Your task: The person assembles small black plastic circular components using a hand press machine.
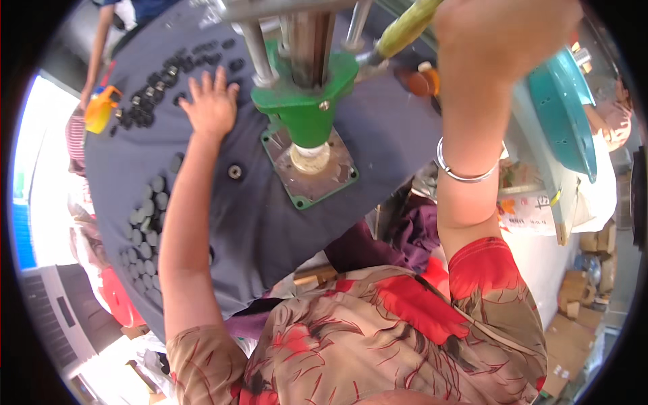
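Note:
My left hand (212,108) lies on the dark grey cloth with its fingers spread, beside a strip of small black round parts (145,101). It holds nothing. At the upper right my right hand (506,37) is closed at the end of a yellow-wrapped lever (407,27), and the picture's edge cuts off part of the grip. That lever runs to a green hand press (304,101) with metal columns. Below the press head, a cream round block (310,159) sits on the base plate (327,185). One small ring-shaped part (234,171) rests on the cloth left of the plate.
Many grey discs (146,233) lie left of my left forearm. A yellow-orange object (101,109) stands at the table's left edge. An orange item (423,81) sits behind the press. To the right are a teal basin (560,111) and cardboard boxes (574,324). Other people are nearby.

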### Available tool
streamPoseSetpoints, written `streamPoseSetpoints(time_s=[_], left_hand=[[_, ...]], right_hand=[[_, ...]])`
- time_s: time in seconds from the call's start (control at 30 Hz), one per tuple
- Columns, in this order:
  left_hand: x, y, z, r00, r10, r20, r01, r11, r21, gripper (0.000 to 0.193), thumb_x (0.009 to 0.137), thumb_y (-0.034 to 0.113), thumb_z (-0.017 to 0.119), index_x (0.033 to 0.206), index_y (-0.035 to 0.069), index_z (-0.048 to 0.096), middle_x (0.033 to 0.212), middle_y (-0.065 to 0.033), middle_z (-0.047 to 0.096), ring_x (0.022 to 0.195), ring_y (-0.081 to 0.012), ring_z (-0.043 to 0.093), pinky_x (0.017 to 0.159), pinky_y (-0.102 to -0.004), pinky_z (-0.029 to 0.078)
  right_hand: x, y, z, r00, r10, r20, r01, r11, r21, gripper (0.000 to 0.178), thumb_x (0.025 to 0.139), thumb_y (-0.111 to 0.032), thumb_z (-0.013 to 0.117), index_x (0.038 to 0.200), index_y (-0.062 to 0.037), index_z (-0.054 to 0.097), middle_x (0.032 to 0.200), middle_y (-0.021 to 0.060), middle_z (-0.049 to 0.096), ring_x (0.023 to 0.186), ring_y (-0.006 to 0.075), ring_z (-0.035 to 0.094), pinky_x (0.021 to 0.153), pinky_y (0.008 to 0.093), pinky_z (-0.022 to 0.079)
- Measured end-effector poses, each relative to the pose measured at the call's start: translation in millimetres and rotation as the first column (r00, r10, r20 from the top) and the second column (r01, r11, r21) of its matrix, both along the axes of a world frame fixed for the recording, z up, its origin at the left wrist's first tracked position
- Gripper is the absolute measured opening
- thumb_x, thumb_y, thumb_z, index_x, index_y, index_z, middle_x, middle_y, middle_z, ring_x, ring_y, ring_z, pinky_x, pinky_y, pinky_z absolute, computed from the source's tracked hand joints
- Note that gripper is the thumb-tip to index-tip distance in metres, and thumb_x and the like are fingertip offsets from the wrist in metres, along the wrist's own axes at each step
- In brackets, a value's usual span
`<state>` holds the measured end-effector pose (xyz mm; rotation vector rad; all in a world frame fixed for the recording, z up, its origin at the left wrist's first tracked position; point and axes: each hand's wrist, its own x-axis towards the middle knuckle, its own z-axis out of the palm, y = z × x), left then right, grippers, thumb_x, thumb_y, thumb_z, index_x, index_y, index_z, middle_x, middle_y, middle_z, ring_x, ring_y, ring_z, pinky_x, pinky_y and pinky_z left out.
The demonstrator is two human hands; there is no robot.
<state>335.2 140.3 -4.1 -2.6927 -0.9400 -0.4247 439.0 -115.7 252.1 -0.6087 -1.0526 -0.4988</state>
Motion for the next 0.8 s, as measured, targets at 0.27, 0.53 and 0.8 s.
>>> streamPoseSetpoints(time_s=[0.27,0.53,0.8], left_hand=[[-47,53,-10,0.797,0.101,0.596,0.174,0.906,-0.386,0.05,0.097,0.046,0.045,0.128,0.008,0.056,0.125,-0.0191,0.059,0.123,-0.0395,0.048,0.101,-0.0494,0.039],[-86,0,-7,0.799,-0.04,0.6,0.317,0.876,-0.364,0.031,0.084,0.015,0.065,0.113,0.007,0.067,0.108,-0.0144,0.068,0.101,-0.0324,0.063,0.089,-0.04,0.049],[-86,-9,-8,0.871,-0.229,0.434,0.314,0.94,-0.135,0.038,0.074,0.012,0.071,0.111,0.007,0.067,0.1,-0.0105,0.069,0.096,-0.0324,0.061,0.085,-0.0424,0.049]], right_hand=[[-1,13,-10,0.978,0.189,-0.088,-0.198,0.975,-0.104,0.023,0.099,-0.022,0.049,0.087,-0.0032,0.055,0.064,-0.0008,0.049,0.048,0.0036,0.042,0.041,0.0182,0.033],[2,14,-8,0.982,0.164,-0.091,-0.171,0.982,-0.077,0.022,0.099,-0.021,0.049,0.086,-0.0039,0.055,0.066,-0.0011,0.05,0.049,0.0026,0.041,0.042,0.0181,0.032],[-5,10,-10,0.967,0.186,-0.172,-0.205,0.974,-0.098,0.021,0.098,-0.02,0.05,0.088,-0.0027,0.055,0.066,-0.0001,0.05,0.05,0.0039,0.043,0.043,0.0187,0.034]])
